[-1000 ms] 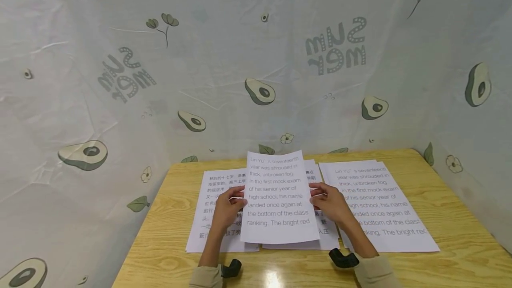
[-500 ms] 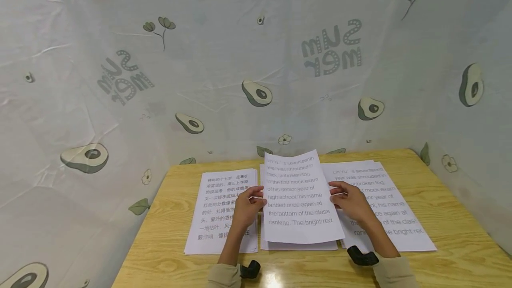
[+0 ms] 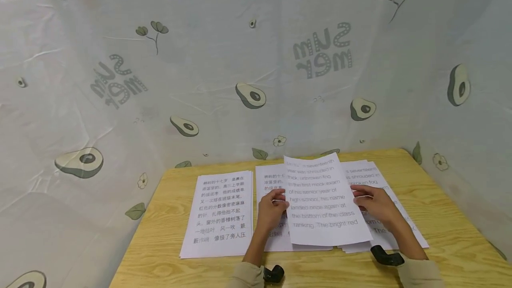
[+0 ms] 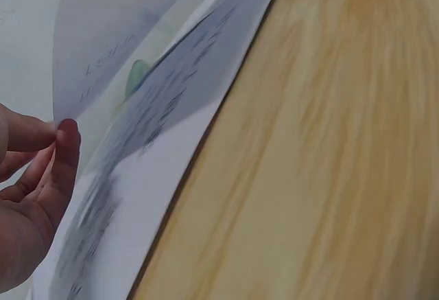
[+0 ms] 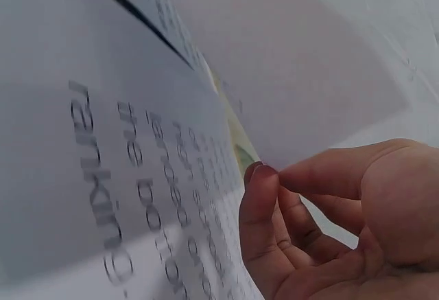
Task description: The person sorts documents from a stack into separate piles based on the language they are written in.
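Note:
Both hands hold up one sheet of paper [image 3: 320, 217] printed with large English text. My left hand [image 3: 273, 210] pinches its left edge between thumb and fingers, and my right hand [image 3: 376, 203] pinches the right edge. The sheet hangs tilted above the table, covering part of the middle stack of paper [image 3: 272, 243] with Chinese print and part of the right stack [image 3: 394, 230] with English print. In the left wrist view the left fingertips [image 4: 67, 132] grip the sheet's edge. The right wrist view shows the right thumb and finger closed on the other edge.
A left stack of paper [image 3: 220, 214] with Chinese text lies beside the middle stack, a narrow gap between them. All rest on a wood-grain table [image 3: 156, 221]. Behind it hangs a pale curtain [image 3: 200, 70] with avocado prints. Each wrist wears a black device [image 3: 274, 274].
Both hands have carried the sheet rightward, from over the left and middle stacks to over the middle and right ones. The left stack is now fully uncovered. The head view has shifted slightly.

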The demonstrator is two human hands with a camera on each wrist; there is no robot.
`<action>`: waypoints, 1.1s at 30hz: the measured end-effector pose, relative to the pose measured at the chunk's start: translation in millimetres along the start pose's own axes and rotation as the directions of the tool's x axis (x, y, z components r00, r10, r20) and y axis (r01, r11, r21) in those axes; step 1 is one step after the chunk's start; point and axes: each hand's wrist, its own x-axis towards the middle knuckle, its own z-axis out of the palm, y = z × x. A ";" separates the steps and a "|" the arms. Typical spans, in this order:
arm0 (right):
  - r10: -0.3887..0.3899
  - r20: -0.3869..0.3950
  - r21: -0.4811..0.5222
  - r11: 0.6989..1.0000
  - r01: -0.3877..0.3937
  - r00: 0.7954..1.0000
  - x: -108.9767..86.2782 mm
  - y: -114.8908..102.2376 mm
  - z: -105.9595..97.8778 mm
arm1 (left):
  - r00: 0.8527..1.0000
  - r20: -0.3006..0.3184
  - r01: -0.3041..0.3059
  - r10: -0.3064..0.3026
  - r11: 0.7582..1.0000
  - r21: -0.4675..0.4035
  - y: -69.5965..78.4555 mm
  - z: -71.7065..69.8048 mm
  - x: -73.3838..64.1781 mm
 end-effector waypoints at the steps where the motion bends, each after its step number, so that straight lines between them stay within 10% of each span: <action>1: 0.001 0.001 -0.006 1.000 -0.001 1.000 -0.8 1.8 -3.0 | 1.000 -0.002 -0.001 0.001 1.000 -0.002 0.1 4.0 0.1; 33: 0.074 -0.009 -0.149 0.986 -0.075 0.997 -4.5 48.9 -85.4 | 0.998 -0.044 0.039 -0.042 0.997 -0.060 20.4 111.4 -0.4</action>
